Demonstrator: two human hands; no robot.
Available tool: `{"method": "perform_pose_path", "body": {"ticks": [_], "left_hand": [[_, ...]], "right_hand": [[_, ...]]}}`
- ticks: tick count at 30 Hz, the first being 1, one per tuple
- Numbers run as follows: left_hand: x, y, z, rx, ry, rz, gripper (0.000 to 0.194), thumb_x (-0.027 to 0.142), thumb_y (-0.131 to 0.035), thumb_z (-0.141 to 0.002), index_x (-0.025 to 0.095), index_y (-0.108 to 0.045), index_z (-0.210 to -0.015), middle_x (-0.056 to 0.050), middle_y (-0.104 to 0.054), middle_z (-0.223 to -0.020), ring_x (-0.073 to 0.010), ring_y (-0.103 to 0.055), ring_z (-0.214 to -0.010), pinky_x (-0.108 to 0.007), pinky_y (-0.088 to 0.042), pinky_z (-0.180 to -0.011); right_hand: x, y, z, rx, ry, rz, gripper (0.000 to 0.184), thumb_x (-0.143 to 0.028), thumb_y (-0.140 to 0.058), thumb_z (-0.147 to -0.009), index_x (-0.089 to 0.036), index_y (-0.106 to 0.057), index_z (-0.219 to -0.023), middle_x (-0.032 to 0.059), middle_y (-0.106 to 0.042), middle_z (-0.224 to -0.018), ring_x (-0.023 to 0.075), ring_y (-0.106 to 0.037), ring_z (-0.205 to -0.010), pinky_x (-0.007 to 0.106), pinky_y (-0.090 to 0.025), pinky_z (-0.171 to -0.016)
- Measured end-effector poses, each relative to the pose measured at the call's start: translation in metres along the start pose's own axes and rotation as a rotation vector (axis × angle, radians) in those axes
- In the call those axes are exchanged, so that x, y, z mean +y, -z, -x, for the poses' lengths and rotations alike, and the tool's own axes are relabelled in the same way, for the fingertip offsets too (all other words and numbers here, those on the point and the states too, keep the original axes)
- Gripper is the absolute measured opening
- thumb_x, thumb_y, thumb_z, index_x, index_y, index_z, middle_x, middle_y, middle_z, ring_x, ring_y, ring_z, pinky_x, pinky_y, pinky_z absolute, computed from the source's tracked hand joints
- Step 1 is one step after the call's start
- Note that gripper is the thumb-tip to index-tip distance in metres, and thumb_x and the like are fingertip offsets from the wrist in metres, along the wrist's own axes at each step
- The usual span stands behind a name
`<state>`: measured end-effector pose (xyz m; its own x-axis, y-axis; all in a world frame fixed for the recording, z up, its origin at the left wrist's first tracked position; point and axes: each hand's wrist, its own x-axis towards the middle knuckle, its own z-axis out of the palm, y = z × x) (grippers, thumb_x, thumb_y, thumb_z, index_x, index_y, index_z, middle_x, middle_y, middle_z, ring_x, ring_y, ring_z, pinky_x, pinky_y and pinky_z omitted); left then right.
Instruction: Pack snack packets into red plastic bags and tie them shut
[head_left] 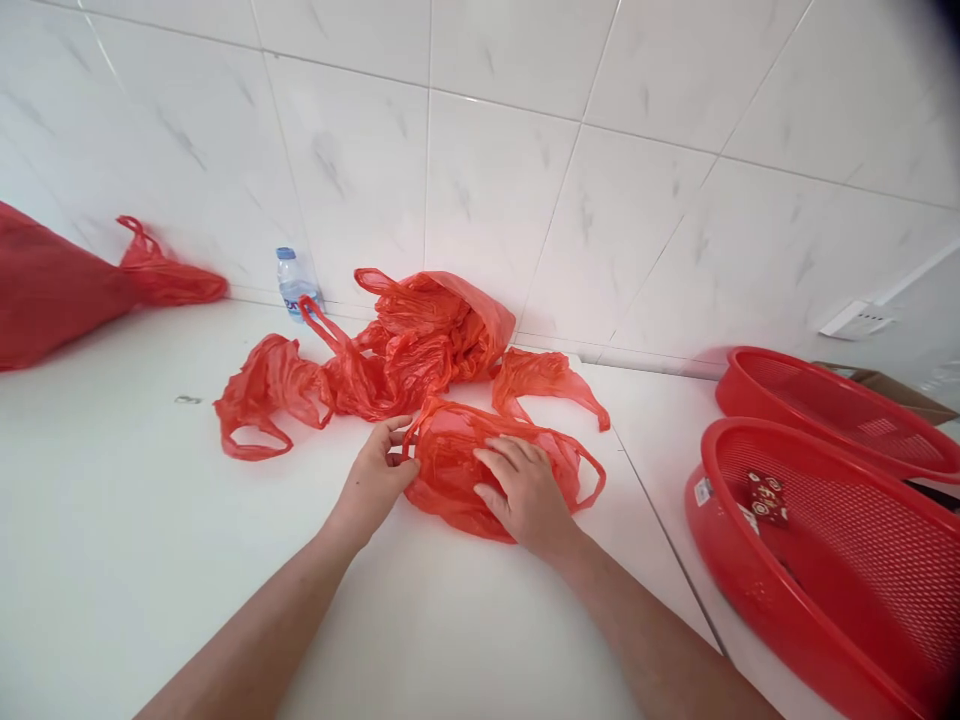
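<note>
"How are the hands?"
"Left hand (377,470): half-open at the left edge of a red plastic carrier bag (450,507); I can't tell if it grips. Right hand (525,495): palm down on the bag, fingers loosely spread, no grip."
"The bag?"
"Thin, translucent, wrinkled, near the desk's (360,630) right edge; the right hand hides part."
"Beyond?"
"Crumpled bags (390,372) toward the back edge; rightward, a mesh-sided basket (735,570), cut off."

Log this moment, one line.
left hand: at left edge of red bag; right hand: atop same bag; behind: heaped red bags; right: red baskets
</note>
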<state>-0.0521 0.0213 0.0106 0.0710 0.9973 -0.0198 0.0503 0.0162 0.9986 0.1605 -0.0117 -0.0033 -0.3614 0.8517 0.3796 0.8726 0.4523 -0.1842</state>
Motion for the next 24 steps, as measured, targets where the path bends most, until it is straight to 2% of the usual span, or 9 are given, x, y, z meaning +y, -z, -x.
{"method": "perform_pose_path", "body": {"ticks": [4, 6, 10, 14, 16, 19, 21, 23, 24], "left_hand": [[0.001, 0.002, -0.002, -0.070, 0.121, 0.302, 0.052, 0.024, -0.071, -0.065, 0.023, -0.053, -0.114, -0.005, -0.061, -0.107, -0.0154, -0.063, -0.080, -0.029, -0.052, -0.068], [0.002, 0.005, -0.004, -0.060, 0.160, 0.389, 0.052, 0.023, -0.076, -0.061, 0.023, -0.056, -0.110, -0.003, -0.064, -0.100, -0.0135, -0.064, -0.077, -0.026, -0.053, -0.067], [0.000, 0.011, -0.011, -0.001, 0.155, 0.448, 0.053, 0.021, -0.082, -0.055, 0.023, -0.061, -0.103, 0.000, -0.066, -0.090, -0.0102, -0.063, -0.069, -0.020, -0.054, -0.061], [-0.004, 0.013, -0.017, 0.009, 0.128, 0.434, 0.056, 0.022, -0.084, -0.052, 0.025, -0.063, -0.103, 0.002, -0.066, -0.091, -0.0105, -0.064, -0.071, -0.017, -0.055, -0.058], [-0.005, 0.014, -0.018, 0.009, 0.125, 0.424, 0.059, 0.023, -0.085, -0.049, 0.026, -0.064, -0.104, 0.001, -0.066, -0.093, -0.0109, -0.064, -0.072, -0.017, -0.056, -0.058], [-0.003, 0.014, -0.017, 0.032, 0.134, 0.412, 0.062, 0.023, -0.086, -0.045, 0.025, -0.065, -0.103, 0.001, -0.066, -0.093, -0.0113, -0.065, -0.074, -0.014, -0.055, -0.058], [-0.001, 0.013, -0.017, 0.055, 0.133, 0.409, 0.061, 0.021, -0.085, -0.044, 0.025, -0.066, -0.102, 0.000, -0.066, -0.090, -0.0118, -0.065, -0.075, -0.013, -0.055, -0.057], [0.002, 0.012, -0.017, 0.084, 0.137, 0.393, 0.058, 0.018, -0.083, -0.045, 0.026, -0.066, -0.101, 0.001, -0.066, -0.088, -0.0117, -0.064, -0.073, -0.013, -0.055, -0.055], [0.003, 0.012, -0.017, 0.091, 0.142, 0.383, 0.057, 0.017, -0.081, -0.046, 0.026, -0.067, -0.100, 0.001, -0.066, -0.088, -0.0113, -0.064, -0.073, -0.013, -0.054, -0.054]], "right_hand": [[0.000, -0.003, 0.000, -0.138, 0.058, -0.066, 0.046, -0.049, -0.042, -0.092, -0.020, -0.055, -0.126, 0.0085, -0.054, -0.131, 0.0235, -0.046, -0.121, 0.042, -0.036, -0.102], [-0.001, 0.002, 0.000, -0.134, 0.057, -0.070, 0.049, -0.051, -0.043, -0.090, -0.020, -0.054, -0.127, 0.0089, -0.050, -0.135, 0.0240, -0.043, -0.124, 0.043, -0.035, -0.104], [-0.010, 0.037, 0.009, 0.043, 0.043, -0.077, 0.042, -0.045, -0.049, -0.089, -0.023, -0.056, -0.124, 0.0072, -0.047, -0.137, 0.0223, -0.040, -0.127, 0.042, -0.034, -0.106], [-0.012, 0.088, 0.044, 0.250, -0.076, -0.065, 0.033, -0.035, -0.051, -0.088, -0.025, -0.057, -0.120, 0.0068, -0.046, -0.137, 0.0225, -0.040, -0.127, 0.043, -0.037, -0.104], [0.001, 0.113, 0.070, 0.323, -0.214, -0.014, 0.031, -0.032, -0.052, -0.088, -0.027, -0.057, -0.118, 0.0070, -0.046, -0.136, 0.0233, -0.042, -0.126, 0.042, -0.039, -0.103], [0.042, 0.151, 0.111, 0.378, -0.476, 0.138, 0.028, -0.035, -0.053, -0.086, -0.028, -0.061, -0.112, 0.0054, -0.050, -0.131, 0.0246, -0.048, -0.120, 0.042, -0.041, -0.100], [0.076, 0.174, 0.136, 0.270, -0.680, 0.171, 0.031, -0.037, -0.052, -0.086, -0.030, -0.059, -0.115, 0.0042, -0.050, -0.132, 0.0249, -0.050, -0.118, 0.041, -0.044, -0.096], [0.107, 0.189, 0.158, 0.033, -0.788, 0.117, 0.044, -0.038, -0.059, -0.079, -0.030, -0.056, -0.122, 0.0059, -0.054, -0.128, 0.0260, -0.057, -0.110, 0.038, -0.050, -0.085], [0.119, 0.192, 0.167, -0.037, -0.816, 0.097, 0.053, -0.038, -0.066, -0.072, -0.029, -0.056, -0.123, 0.0070, -0.058, -0.121, 0.0255, -0.061, -0.100, 0.035, -0.052, -0.077]]}}
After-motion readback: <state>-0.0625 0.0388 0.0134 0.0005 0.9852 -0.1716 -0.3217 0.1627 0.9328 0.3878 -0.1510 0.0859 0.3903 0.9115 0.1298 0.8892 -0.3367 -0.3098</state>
